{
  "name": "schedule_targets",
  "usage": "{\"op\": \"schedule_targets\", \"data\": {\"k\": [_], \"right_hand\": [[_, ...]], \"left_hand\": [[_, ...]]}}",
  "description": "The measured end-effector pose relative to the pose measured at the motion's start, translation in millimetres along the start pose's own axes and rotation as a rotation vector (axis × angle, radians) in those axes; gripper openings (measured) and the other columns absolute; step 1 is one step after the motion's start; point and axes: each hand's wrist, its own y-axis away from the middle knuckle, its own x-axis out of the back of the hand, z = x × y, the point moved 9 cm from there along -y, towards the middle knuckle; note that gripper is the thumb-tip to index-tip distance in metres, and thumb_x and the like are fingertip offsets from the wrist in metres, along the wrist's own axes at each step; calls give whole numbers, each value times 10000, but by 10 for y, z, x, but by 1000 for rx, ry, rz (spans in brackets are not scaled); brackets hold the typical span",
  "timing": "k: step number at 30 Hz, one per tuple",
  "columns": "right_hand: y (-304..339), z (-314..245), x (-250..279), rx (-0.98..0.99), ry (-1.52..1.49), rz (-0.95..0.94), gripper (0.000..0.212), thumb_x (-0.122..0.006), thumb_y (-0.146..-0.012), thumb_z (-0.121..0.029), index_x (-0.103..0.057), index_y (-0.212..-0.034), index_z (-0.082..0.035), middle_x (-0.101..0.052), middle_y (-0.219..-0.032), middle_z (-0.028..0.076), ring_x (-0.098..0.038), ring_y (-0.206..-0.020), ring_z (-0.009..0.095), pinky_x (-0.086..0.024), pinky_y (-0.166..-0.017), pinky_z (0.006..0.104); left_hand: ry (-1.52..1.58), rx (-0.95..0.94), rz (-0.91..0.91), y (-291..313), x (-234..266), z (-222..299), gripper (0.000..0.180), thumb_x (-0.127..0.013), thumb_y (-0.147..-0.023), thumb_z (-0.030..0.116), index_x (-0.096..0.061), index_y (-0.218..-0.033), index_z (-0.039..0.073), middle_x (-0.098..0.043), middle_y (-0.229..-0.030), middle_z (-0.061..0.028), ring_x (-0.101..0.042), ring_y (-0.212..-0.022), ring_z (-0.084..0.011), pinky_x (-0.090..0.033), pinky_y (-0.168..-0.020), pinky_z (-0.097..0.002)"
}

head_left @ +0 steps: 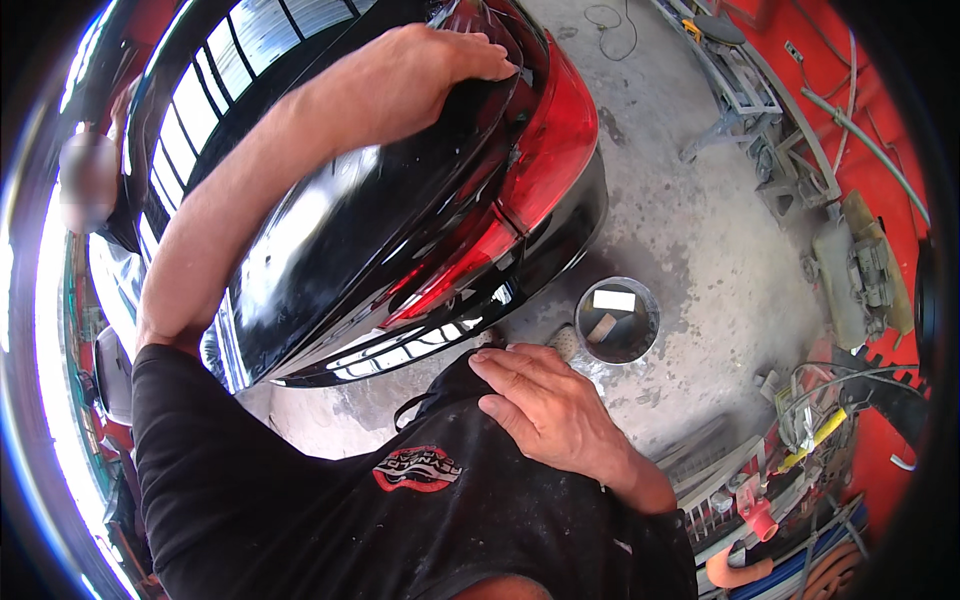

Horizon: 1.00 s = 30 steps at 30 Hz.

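L hand (425, 65) lies palm-down on top of the black car rear (350, 230), fingers spread flat over the glossy panel near the upper edge of the red tail light (545, 150); nothing gripped, hand open & pressing on the paint. Car fills the upper-left & centre of view: deep black, very shiny, w/ bright reflections & a few pale specks on the surface, rear window (240, 60) w/ dark bars at top left, red lamp strip curving down the right side to the bumper edge. R hand (545, 405) rests on the person's own black shirt/thigh (330, 500), fingers loosely flat, holding nothing visible; a small pale sanding pad (565, 342) sits just past its fingertips — can't tell if touching. Round metal bucket (617, 320) stands on the grey concrete floor (690, 230), just beside that hand, below the bumper. Another person (95, 190) at far left.
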Motion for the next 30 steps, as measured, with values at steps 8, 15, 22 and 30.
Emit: {"op": "schedule_targets", "data": {"k": [8, 15, 22, 30], "right_hand": [[105, 87, 38, -40, -7, 37, 402, -738, -960, -219, -692, -1307, -22, -718, -1254, 163, -659, -1157, 376, -555, -983, 431], [-42, -28, -41, 20, 2, 3, 401, -742, -952, -206, -691, -1302, -18, -721, -1246, 158, -661, -1151, 364, -557, -973, 426], [-136, -1, -218, 32, -8, -57, 397, -749, -938, -183, -693, -1297, -21, -723, -1232, 159, -663, -1145, 360, -556, -967, 421], [-166, 3, -256, 12, 1, -45, 391, -746, -936, -182, -693, -1290, -24, -724, -1221, 159, -659, -1141, 362, -557, -959, 432]], "left_hand": [[113, 76, 114, 819, 118, 499, 724, -511, -807, -246, -613, -1454, 63, -579, -1510, -165, -500, -1444, -359, -386, -1237, -456], [69, 31, 73, 840, 174, 606, 650, -565, -805, -203, -639, -1407, 30, -610, -1465, -186, -527, -1422, -346, -422, -1225, -418], [110, -2, 142, 752, 142, 500, 747, -524, -768, -240, -616, -1447, 58, -607, -1481, -160, -527, -1424, -350, -413, -1228, -451], [67, 56, 84, 1143, 165, 635, 663, -554, -787, -194, -643, -1402, 37, -615, -1465, -169, -527, -1422, -353, -448, -1204, -426]]}}
